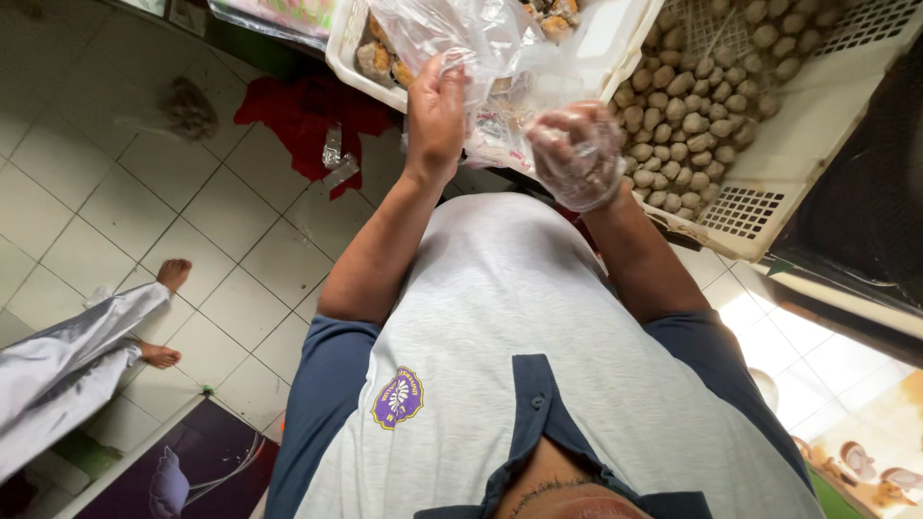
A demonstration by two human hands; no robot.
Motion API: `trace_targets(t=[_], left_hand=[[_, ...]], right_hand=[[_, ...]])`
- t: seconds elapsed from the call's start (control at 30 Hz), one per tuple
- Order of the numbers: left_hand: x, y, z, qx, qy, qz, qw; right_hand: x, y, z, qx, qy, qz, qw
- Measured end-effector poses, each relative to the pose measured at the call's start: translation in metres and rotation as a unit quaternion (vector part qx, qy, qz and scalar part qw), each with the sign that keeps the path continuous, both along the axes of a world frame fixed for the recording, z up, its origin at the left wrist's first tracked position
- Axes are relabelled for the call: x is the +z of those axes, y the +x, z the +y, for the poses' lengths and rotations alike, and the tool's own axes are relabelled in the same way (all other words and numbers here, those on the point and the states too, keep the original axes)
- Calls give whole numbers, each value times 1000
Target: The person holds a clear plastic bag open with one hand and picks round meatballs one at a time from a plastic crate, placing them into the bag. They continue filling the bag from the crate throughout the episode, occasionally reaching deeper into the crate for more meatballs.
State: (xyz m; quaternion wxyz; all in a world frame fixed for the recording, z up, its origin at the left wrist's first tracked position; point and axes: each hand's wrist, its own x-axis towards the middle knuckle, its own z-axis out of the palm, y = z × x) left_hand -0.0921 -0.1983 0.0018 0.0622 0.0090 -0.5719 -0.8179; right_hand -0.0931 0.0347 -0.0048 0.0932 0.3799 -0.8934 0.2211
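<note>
Clear plastic bag (481,58) is being held up at chest height in front of the person, between both hands and over the near edge of a white tray (341,60). Left hand (437,111) is bare, fingers curled shut, pinching the bag's left side. Right hand (577,154) is wearing a thin transparent disposable glove (588,178) and is gripping the bag's lower right part, fingers bunched into the film. Bag is crumpled; whether it is holding anything cannot be told. White tray is carrying several brown, lumpy food pieces (373,58). Just right of it, a white perforated plastic crate (769,183) is holding many small round grey-brown balls (687,115). Person is wearing a grey shirt (510,327) with dark blue sleeves. On the tiled floor (115,192) below, a red cloth (303,115) is lying near the tray's edge. At lower left, 2 bare feet (173,274) of another person are showing.
</note>
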Motion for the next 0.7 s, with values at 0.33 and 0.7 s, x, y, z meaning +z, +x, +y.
trace_targets(t=[0.33,0.7], left_hand=[[9,-42,6,-249,175,-170,937],[1,-33,33,-225,152,-106,956]], right_hand=[[43,-17,-15,87,-50,-49,994],[-18,-9,238,-307,24,-174,935]])
